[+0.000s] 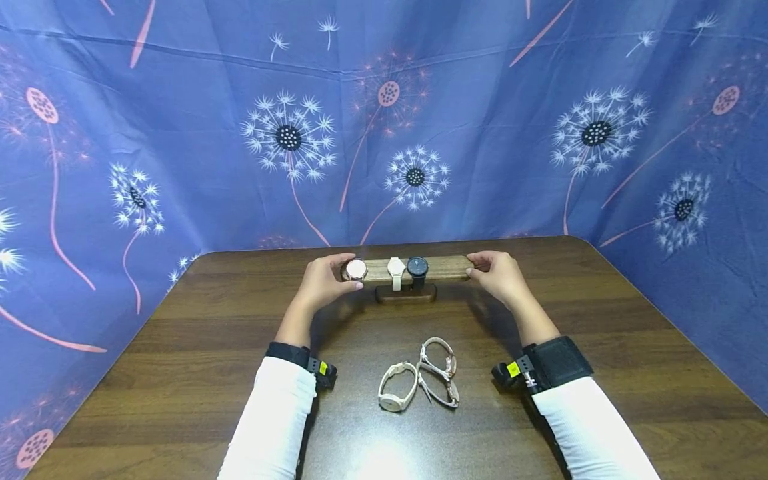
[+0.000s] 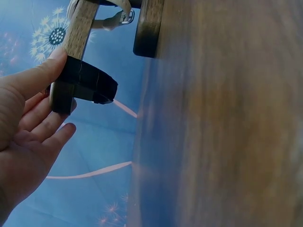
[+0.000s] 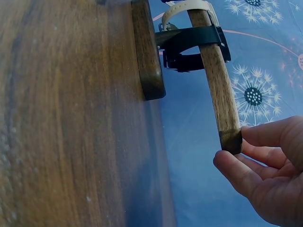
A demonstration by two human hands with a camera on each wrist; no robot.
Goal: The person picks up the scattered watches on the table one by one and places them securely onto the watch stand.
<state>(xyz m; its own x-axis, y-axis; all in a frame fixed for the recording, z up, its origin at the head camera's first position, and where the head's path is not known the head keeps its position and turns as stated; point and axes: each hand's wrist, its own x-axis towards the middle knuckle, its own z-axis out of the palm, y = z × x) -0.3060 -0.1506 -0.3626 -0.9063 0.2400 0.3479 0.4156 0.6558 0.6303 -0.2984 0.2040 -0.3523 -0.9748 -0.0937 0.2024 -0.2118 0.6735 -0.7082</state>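
Observation:
A wooden watch stand's bar [image 1: 447, 267] stands on its base [image 1: 406, 295] at the table's far middle. It carries a rose-gold-faced watch [image 1: 356, 269] at the left end, a cream watch [image 1: 396, 268] and a black watch [image 1: 417, 267]. My left hand [image 1: 347, 273] grips the left end, thumb [image 2: 42, 71] on that watch's dark strap [image 2: 90, 84], fingers behind the bar. My right hand [image 1: 473, 269] pinches the bar's bare right end [image 3: 231, 139] between fingertip and thumb. The black strap [image 3: 194, 47] wraps the bar further along.
Nearer to me on the brown table [image 1: 180, 373] lie a white watch [image 1: 397, 387] and rose-gold bracelet watches [image 1: 439, 372]. A blue dandelion-print cloth [image 1: 180, 133] walls the table at the back and both sides.

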